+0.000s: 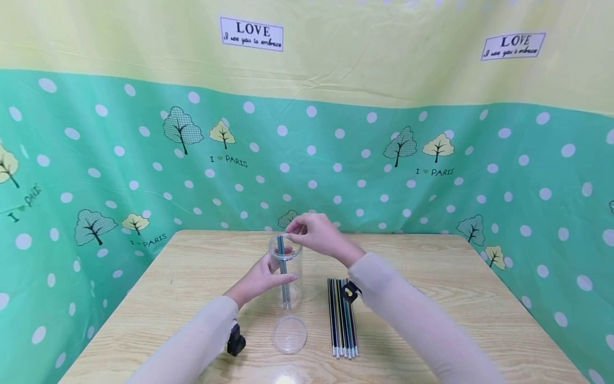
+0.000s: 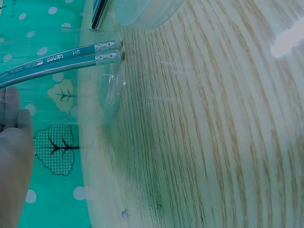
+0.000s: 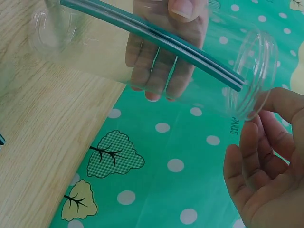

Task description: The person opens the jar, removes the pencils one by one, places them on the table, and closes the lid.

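Green pencils [image 1: 284, 268] inside jar [image 1: 295, 265], left hand [image 1: 263, 275] around

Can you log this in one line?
left hand: holds jar | right hand: at rim | jar: two pencils | table: lid, more pencils

Left hand [image 1: 262, 276] gripping; right hand [image 1: 320, 233] higher, loosely curled.

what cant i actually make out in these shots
Head view: the exact count of loose pencils; they look small and tightly packed, and a black wrist camera covers part of them.
Left wrist view: the upper ends of the two pencils in the clear jar, cut off by the left edge.
Left wrist view: the rest of the lid, cut off by the top edge.
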A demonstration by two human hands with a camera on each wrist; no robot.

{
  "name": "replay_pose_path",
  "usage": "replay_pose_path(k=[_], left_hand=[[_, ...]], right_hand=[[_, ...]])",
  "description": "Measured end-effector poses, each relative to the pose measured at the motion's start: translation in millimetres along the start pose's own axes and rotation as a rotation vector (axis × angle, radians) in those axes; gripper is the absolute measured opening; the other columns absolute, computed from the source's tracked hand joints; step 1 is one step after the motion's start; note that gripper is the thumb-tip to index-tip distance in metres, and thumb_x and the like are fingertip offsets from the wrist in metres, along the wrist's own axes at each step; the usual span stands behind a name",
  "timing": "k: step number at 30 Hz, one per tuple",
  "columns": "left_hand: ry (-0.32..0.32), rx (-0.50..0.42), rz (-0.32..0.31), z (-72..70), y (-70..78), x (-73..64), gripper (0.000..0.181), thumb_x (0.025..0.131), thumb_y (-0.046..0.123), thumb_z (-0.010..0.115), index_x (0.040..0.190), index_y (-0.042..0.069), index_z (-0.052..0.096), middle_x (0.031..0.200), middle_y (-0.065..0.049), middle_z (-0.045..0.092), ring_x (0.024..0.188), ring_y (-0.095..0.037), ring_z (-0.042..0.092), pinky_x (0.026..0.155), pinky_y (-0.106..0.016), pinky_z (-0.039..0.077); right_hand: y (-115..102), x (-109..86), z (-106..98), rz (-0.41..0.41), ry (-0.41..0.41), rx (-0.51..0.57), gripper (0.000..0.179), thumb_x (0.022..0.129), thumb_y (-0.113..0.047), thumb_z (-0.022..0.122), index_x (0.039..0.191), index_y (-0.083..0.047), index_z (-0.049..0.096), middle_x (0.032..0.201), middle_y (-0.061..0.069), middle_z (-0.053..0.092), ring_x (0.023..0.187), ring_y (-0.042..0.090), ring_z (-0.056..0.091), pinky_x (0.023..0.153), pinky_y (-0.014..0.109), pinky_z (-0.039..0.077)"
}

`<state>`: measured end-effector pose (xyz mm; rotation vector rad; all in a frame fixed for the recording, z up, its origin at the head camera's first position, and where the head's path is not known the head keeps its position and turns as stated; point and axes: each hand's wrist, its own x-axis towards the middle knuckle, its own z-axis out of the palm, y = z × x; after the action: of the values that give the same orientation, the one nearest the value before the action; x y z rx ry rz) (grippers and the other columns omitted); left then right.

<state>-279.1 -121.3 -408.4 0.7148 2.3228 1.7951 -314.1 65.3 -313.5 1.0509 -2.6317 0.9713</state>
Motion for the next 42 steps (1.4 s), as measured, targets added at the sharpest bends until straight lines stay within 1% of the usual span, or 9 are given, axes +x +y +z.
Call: replay_pose_path(k=[3, 7, 13, 16, 20, 25, 30, 37, 42], left_hand=[[-0.002, -0.004, -0.007, -0.4, -0.4, 0.1, 0.067, 0.078, 0.025, 0.074, 0.133, 0.021, 0.037, 0.138, 0.001, 0.04, 0.129, -0.016, 0.031, 0.105, -0.047, 0.023], [-0.005, -0.007, -0.026, -0.4, -0.5, -0.7, 0.068, 0.079, 0.023, 0.072, 0.135, 0.024, 0.034, 0.14, 0.001, 0.038, 0.13, -0.017, 0.029, 0.105, -0.05, 0.022], [-0.003, 0.001, -0.032, 0.0, 0.0, -1.3, 0.069, 0.081, 0.019, 0.071, 0.137, 0.028, 0.032, 0.138, 0.004, 0.04, 0.13, -0.017, 0.029, 0.104, -0.052, 0.022], [-0.007, -0.003, -0.02, -0.3, -0.9, -0.6, 0.071, 0.08, 0.02, 0.072, 0.138, 0.03, 0.032, 0.138, 0.004, 0.041, 0.13, -0.016, 0.031, 0.105, -0.05, 0.022], [-0.022, -0.019, -0.001, -0.8, -3.1, 0.0, 0.073, 0.079, 0.022, 0.073, 0.139, 0.028, 0.031, 0.138, 0.002, 0.041, 0.13, -0.017, 0.031, 0.105, -0.049, 0.021], [-0.028, -0.027, -0.003, -0.9, -3.1, -0.4, 0.073, 0.079, 0.023, 0.072, 0.139, 0.025, 0.03, 0.139, 0.0, 0.039, 0.13, -0.018, 0.03, 0.106, -0.049, 0.02], [-0.021, -0.015, -0.024, -0.2, -1.3, -0.9, 0.073, 0.078, 0.024, 0.074, 0.138, 0.025, 0.031, 0.139, 0.001, 0.04, 0.13, -0.016, 0.031, 0.106, -0.045, 0.021], [-0.022, -0.002, -0.029, 0.2, 0.0, -0.6, 0.074, 0.08, 0.022, 0.072, 0.14, 0.028, 0.028, 0.14, 0.0, 0.039, 0.129, -0.015, 0.032, 0.106, -0.048, 0.02], [-0.022, -0.014, -0.026, 0.0, -4.2, 0.3, 0.078, 0.08, 0.022, 0.072, 0.142, 0.024, 0.025, 0.141, -0.004, 0.037, 0.131, -0.019, 0.028, 0.106, -0.051, 0.018]], right_hand=[[-1.7, 3.3, 3.1, -0.004, -0.012, -0.02, 0.007, 0.082, -0.017, 0.068, 0.088, -0.014, 0.07, 0.075, -0.009, 0.059, 0.072, 0.009, 0.054, 0.062, 0.019, 0.048], [-2.8, 5.5, 7.0, 0.013, -0.03, -0.07, 0.009, 0.082, -0.018, 0.067, 0.09, -0.016, 0.071, 0.075, -0.01, 0.058, 0.067, 0.008, 0.052, 0.055, 0.02, 0.047], [-4.4, 5.9, 10.5, 0.021, -0.024, -0.134, 0.009, 0.082, -0.02, 0.067, 0.09, -0.02, 0.071, 0.074, -0.012, 0.057, 0.063, 0.007, 0.05, 0.05, 0.021, 0.045], [-4.3, 5.6, 11.2, 0.015, -0.018, -0.122, 0.007, 0.08, -0.025, 0.07, 0.086, -0.022, 0.069, 0.073, -0.014, 0.058, 0.065, 0.005, 0.053, 0.053, 0.02, 0.046], [-3.4, 4.9, 12.3, 0.011, -0.006, -0.109, 0.01, 0.078, -0.03, 0.073, 0.081, -0.026, 0.064, 0.074, -0.018, 0.059, 0.069, 0.001, 0.056, 0.057, 0.018, 0.047], [-3.0, 4.3, 13.4, 0.026, -0.004, -0.093, 0.01, 0.079, -0.029, 0.072, 0.08, -0.026, 0.063, 0.073, -0.018, 0.06, 0.067, -0.001, 0.057, 0.057, 0.017, 0.048], [-3.1, 3.3, 12.7, 0.031, -0.012, -0.066, 0.008, 0.08, -0.027, 0.071, 0.084, -0.024, 0.065, 0.074, -0.017, 0.061, 0.068, 0.0, 0.058, 0.059, 0.017, 0.048], [-3.0, 2.0, 6.0, 0.006, 0.003, -0.042, 0.008, 0.081, -0.022, 0.071, 0.088, -0.019, 0.067, 0.077, -0.014, 0.062, 0.074, 0.006, 0.059, 0.065, 0.018, 0.049], [-3.7, 1.4, -0.7, 0.003, 0.025, -0.005, 0.011, 0.08, -0.021, 0.071, 0.089, -0.016, 0.067, 0.08, -0.01, 0.063, 0.075, 0.009, 0.06, 0.066, 0.018, 0.049]])
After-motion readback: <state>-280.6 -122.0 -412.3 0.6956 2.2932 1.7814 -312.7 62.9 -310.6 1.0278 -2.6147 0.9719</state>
